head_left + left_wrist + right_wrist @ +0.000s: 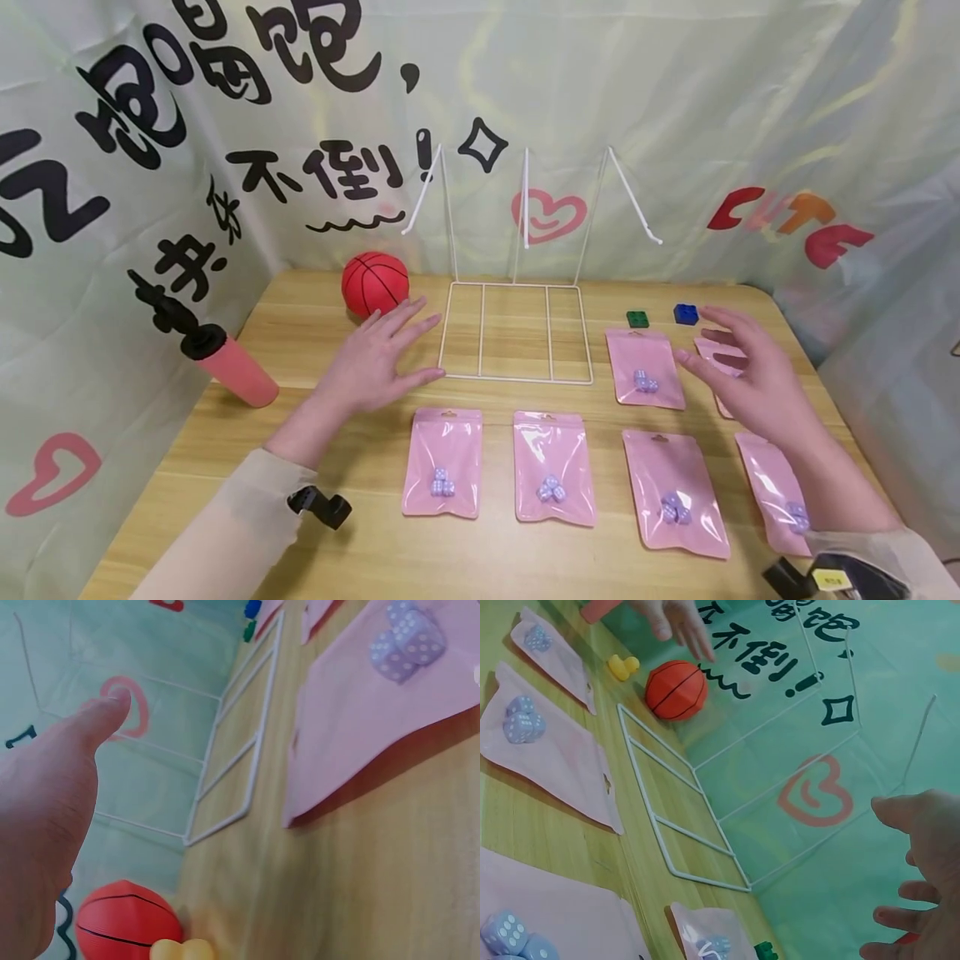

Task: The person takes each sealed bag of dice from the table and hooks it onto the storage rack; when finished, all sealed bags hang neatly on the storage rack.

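My left hand [378,358] hovers over the table's left half with fingers spread, holding nothing. It overlaps the lower edge of a red toy basketball [375,283] in the head view. My right hand [761,383] is raised at the right, its fingers apart and loosely bent, also holding nothing. Below and beside it lie pink zip pouches with dice inside, one [645,350] just left of the thumb and another [772,492] partly hidden under the forearm. Between the hands stands a white wire rack [517,380] with three bare upright prongs.
More pink pouches [442,442] lie in a front row. A green toy brick [637,319] and a blue one [686,314] sit at the back right. A pink cylinder with a black top [240,371] stands left. A yellow rubber duck [621,667] is near the ball. Printed cloth hangs behind.
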Demonstrator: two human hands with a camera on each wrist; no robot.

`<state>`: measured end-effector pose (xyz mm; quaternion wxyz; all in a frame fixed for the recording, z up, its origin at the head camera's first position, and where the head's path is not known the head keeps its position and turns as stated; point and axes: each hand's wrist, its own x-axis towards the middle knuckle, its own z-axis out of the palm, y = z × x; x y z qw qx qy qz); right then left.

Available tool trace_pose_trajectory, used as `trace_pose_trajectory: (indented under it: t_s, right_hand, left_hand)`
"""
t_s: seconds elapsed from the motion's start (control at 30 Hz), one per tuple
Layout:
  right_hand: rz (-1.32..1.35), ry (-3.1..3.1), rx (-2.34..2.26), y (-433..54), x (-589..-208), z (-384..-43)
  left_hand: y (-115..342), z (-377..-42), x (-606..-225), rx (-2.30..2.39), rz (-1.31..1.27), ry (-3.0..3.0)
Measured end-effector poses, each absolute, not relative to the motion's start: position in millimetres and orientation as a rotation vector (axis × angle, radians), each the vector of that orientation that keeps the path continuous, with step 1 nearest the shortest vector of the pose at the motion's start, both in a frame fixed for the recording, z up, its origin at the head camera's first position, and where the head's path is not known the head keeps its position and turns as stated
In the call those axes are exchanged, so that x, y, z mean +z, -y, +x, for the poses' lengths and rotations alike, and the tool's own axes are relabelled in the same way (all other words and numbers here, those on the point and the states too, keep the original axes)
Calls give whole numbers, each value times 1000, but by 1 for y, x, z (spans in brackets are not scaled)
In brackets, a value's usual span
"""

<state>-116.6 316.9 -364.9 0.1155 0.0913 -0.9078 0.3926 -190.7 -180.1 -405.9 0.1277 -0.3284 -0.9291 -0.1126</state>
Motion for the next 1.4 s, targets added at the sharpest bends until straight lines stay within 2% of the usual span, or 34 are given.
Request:
trace_pose_trajectory:
  t_s: [0.4,1.0,1.4]
  right_hand:
    - [-44,2797,1298,-326,-370,-123]
    - [-115,2915,1398,-338,-403,-143]
    - [-160,2964,1312,-343,-422,-152]
  left_hand:
    - [178,-204,-442,-467,-1008,2710]
    - [171,-216,-473,-548,-1125,2783]
    - [168,-220,-483,-579,-1079,2829]
